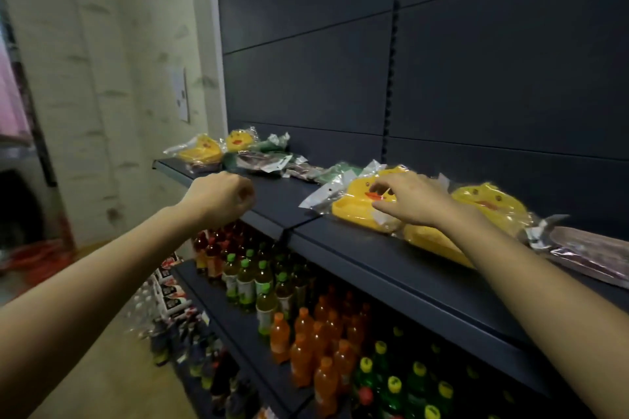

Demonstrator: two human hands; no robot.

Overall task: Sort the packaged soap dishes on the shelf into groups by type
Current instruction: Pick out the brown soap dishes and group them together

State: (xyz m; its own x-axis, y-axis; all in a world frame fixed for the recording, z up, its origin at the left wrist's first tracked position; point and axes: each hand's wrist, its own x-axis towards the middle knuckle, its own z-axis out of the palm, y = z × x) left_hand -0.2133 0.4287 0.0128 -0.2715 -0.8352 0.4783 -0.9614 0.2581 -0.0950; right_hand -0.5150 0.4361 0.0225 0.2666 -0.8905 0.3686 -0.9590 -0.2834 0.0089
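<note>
The sorting is under way but far from finished. On the dark shelf [381, 260] the packaged soap dishes still lie mixed: two yellow duck packs [218, 146] sit at the far left end, with green packs [274, 143] and dark brownish packs [262, 160] jumbled next to them. More duck dishes are gathered at the near right.

The right hand [410, 202] lies on the front duck dish [352, 213] of that near cluster. Its fingers curl over the wrapper, with thumb and forefinger set around the orange beak; how firm the grip is cannot be told. Another duck dish [490, 202] lies just behind the wrist, and a long dark pack [592, 250] lies at the right edge.

The left hand [221, 196] hovers at the shelf's front lip, clenched loosely and holding nothing.

The step in hand looks like settling or taking up a duck dish for the yellow group. Next, the far-left ducks probably need bringing across to join it. The slippery film calls for a pinch on the dish body, not on the loose wrapper. Bottles [289, 333] fill the shelves below.
</note>
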